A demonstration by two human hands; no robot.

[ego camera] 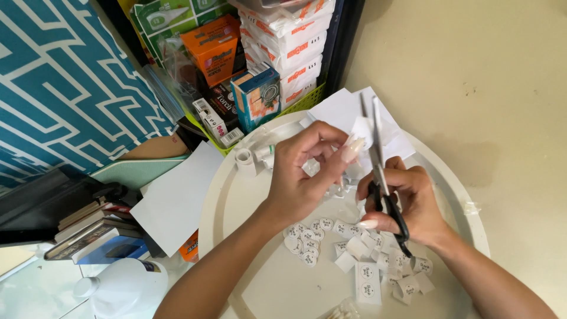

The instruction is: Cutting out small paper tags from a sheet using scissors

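Round white surface (260,277), seen from the head camera. Black-handled scissors (381,177) are gripped in the right hand (407,204), fingers curled through the loops, blades raised upright. A small white paper piece (360,133) is pinched between the left hand (307,171) fingers, beside the blades. Cut round labels (307,236) are heaped below on the surface.
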